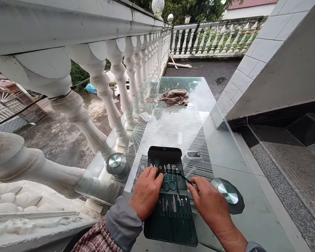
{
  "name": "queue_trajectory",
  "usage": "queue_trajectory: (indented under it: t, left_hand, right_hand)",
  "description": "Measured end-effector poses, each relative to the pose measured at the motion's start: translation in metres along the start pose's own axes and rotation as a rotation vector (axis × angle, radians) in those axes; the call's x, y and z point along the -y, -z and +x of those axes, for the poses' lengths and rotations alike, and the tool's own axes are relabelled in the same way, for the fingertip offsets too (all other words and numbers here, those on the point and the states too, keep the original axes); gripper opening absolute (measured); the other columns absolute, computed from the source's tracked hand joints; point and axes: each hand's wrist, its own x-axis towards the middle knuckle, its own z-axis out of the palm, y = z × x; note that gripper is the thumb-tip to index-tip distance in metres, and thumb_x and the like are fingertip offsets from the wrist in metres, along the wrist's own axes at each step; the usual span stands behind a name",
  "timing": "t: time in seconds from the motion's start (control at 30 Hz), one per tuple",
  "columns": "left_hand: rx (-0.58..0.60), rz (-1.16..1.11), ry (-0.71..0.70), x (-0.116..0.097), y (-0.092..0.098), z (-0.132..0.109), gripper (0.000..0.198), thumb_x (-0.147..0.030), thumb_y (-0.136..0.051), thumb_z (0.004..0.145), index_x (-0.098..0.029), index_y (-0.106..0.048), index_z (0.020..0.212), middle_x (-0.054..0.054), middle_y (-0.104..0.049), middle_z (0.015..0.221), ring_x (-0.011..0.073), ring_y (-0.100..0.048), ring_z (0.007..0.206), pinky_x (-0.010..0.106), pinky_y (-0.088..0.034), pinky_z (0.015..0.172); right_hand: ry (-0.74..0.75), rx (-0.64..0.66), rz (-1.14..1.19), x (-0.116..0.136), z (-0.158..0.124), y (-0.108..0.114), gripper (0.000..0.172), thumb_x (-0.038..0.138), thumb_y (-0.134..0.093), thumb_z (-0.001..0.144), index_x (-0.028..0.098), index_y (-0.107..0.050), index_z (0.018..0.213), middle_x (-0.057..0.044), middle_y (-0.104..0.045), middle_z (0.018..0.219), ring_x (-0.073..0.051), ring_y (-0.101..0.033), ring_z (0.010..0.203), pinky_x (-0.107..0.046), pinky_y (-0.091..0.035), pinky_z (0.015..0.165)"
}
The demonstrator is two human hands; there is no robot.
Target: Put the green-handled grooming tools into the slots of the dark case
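Obs.: open case (170,210), dark, lies flat on the glass table (225,154) at its near end, directly in front of the person; flap folded away at the far side. Two rows of small metal tools sit in loops. The upper row has scissors (168,183) with green handles and clippers (170,168); the lower row has slim files and blades, too small to sort. Left hand (146,192) rests palm down on the case's left part, fingers spread and slack, tips beside the upper row, gripping nothing. Right hand (208,201) is at the case's right edge, fingers curled, tips touching the outer end of a thin tool (185,179) that slants out of the upper row. Whether that tool is pinched or only touched, cannot tell. Hands are apart, with the case between them. Judgement: the step in hand looks like working one tool at the upper row while the left hand steadies the case. Drawing the tool clear would call for a firm pinch and a pull along its own line, with the case held down. Around: round metal disc (227,192) just right of the right hand, small white device (193,155) beyond the case, crumpled cloth (174,97) at the far end, balustrade (131,70) along the left. Writing: none legible on case or tools. A small card (145,116) by the table's left edge carries marks too small to read.
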Motion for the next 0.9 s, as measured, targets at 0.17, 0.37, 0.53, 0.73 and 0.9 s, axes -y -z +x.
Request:
queue_trajectory:
  t: [0.17,0.37,0.53,0.73,0.9]
  left_hand:
    - [0.058,0.030,-0.021,-0.0002,0.0013,-0.0006,0.020,-0.011,-0.046,0.088,-0.011,-0.058,0.103,0.011,-0.056,0.099,0.0217,-0.052,0.094,0.035,-0.048,0.086]
    - [0.116,0.048,-0.030,-0.0007,-0.0001,-0.0018,0.024,-0.013,-0.050,0.087,-0.009,-0.057,0.109,0.012,-0.058,0.100,0.0238,-0.053,0.095,0.036,-0.048,0.084]
    - [0.113,0.059,-0.046,-0.0002,-0.0010,-0.0030,0.025,-0.013,-0.046,0.089,-0.009,-0.055,0.112,0.013,-0.058,0.101,0.0232,-0.053,0.097,0.036,-0.048,0.083]
    - [0.118,0.067,-0.051,0.0006,-0.0030,-0.0036,0.025,-0.013,-0.046,0.089,-0.009,-0.055,0.112,0.013,-0.058,0.101,0.0235,-0.053,0.097,0.035,-0.048,0.081]
    - [0.106,0.085,-0.058,0.0000,-0.0054,-0.0032,0.024,-0.013,-0.045,0.090,-0.009,-0.055,0.111,0.012,-0.058,0.099,0.0229,-0.054,0.095,0.035,-0.048,0.081]
  right_hand:
    - [-0.012,0.005,-0.002,0.0010,-0.0005,0.0000,0.019,0.034,-0.042,0.087,0.020,-0.055,0.082,-0.003,-0.062,0.074,-0.019,-0.059,0.068,-0.028,-0.036,0.056]
    - [-0.027,-0.001,-0.014,0.0032,0.0002,0.0007,0.017,0.032,-0.044,0.086,0.021,-0.053,0.077,-0.002,-0.060,0.071,-0.018,-0.058,0.065,-0.027,-0.033,0.054]
    - [-0.024,-0.017,-0.013,0.0045,0.0005,0.0004,0.018,0.032,-0.043,0.085,0.021,-0.052,0.075,-0.002,-0.060,0.069,-0.018,-0.057,0.063,-0.026,-0.031,0.052]
    - [-0.029,-0.029,0.003,0.0047,0.0013,-0.0010,0.017,0.031,-0.045,0.084,0.020,-0.056,0.079,-0.003,-0.063,0.072,-0.018,-0.059,0.066,-0.027,-0.033,0.054]
    - [-0.006,-0.042,0.016,0.0052,0.0013,-0.0009,0.017,0.029,-0.045,0.084,0.019,-0.058,0.078,-0.003,-0.063,0.071,-0.018,-0.059,0.066,-0.027,-0.033,0.054]
